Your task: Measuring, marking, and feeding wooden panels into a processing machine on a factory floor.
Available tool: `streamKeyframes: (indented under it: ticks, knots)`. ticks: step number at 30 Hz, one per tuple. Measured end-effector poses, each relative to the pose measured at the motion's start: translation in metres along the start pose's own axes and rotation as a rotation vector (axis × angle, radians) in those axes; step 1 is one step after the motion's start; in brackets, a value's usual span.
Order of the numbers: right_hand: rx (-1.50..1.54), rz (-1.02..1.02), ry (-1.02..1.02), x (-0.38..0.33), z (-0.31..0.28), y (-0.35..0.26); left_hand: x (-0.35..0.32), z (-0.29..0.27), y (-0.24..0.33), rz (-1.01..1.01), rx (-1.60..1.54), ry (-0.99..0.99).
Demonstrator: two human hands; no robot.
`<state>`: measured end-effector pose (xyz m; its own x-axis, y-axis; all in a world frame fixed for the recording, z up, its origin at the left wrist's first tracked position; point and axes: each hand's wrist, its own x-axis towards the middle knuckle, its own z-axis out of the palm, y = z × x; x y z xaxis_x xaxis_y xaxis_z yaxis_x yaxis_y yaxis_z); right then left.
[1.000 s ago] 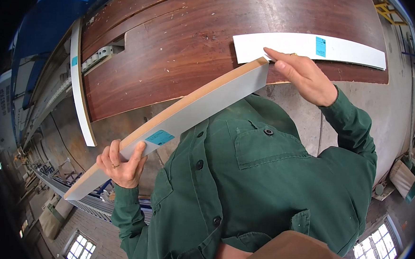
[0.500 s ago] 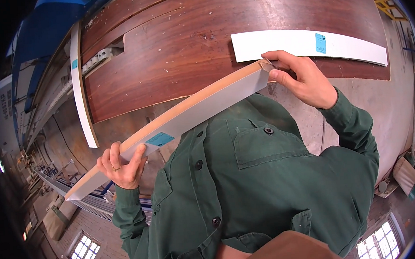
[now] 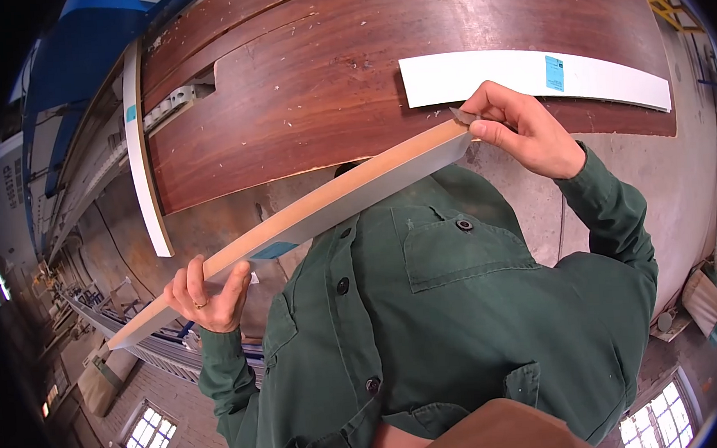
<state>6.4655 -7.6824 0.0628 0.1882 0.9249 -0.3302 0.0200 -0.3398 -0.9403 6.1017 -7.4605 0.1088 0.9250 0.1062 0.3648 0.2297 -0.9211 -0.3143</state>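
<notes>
A long white board [image 3: 348, 193] with a bare tan edge runs slantwise in front of my body. My left hand [image 3: 213, 297] grips it toward its lower left end, thumb on the white face and fingers over the far side. A blue label [image 3: 273, 250] is on that face. At the board's upper right end, my right hand [image 3: 525, 132] pinches a small thin grey piece [image 3: 462, 116] between thumb and fingers. It touches or nearly touches the board's corner; whether it is a blade or an abrasive sheet I cannot make out.
Another white board [image 3: 481, 78] with a blue label lies on the brown wood-grain table [image 3: 310, 104]. A narrow white strip [image 3: 138, 155] lies along the table's left side, sticking out past its near edge. Blue machinery [image 3: 90, 68] stands at the far left.
The board in my left hand has rolled so its tan edge faces up more and its white face shows less. My right hand has shifted slightly, and the grey piece sticks out more visibly.
</notes>
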Motion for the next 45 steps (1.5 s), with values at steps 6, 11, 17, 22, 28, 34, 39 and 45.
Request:
streamKeyframes:
  ticks: [6, 11, 17, 22, 28, 34, 39, 45]
  knots:
    - [0.219, 0.115, 0.095, 0.004, 0.000, -0.002, -0.002, -0.002, -0.002, 0.008, -0.024, -0.001]
    - [0.321, 0.191, 0.211, 0.006, -0.004, -0.012, -0.002, -0.002, -0.007, -0.060, -0.056, -0.022]
    - [0.397, 0.209, 0.181, 0.011, 0.002, -0.022, -0.002, -0.001, -0.005, -0.033, -0.079, -0.018]
    - [0.501, 0.303, 0.158, 0.016, 0.000, -0.020, -0.005, 0.002, -0.005, -0.012, -0.033, 0.031]
    - [0.552, 0.268, 0.175, 0.015, 0.003, -0.020, -0.007, 0.000, -0.006, -0.007, 0.001, 0.047]
    - [0.418, 0.107, 0.080, 0.011, -0.006, -0.023, -0.010, -0.002, -0.008, -0.040, -0.019, 0.042]
    - [-0.004, -0.085, 0.122, 0.003, -0.005, -0.032, -0.012, -0.001, -0.009, -0.050, -0.011, 0.041]
    - [-0.046, 0.003, -0.029, 0.000, -0.008, -0.042, -0.014, -0.005, -0.008, -0.036, 0.016, 0.019]
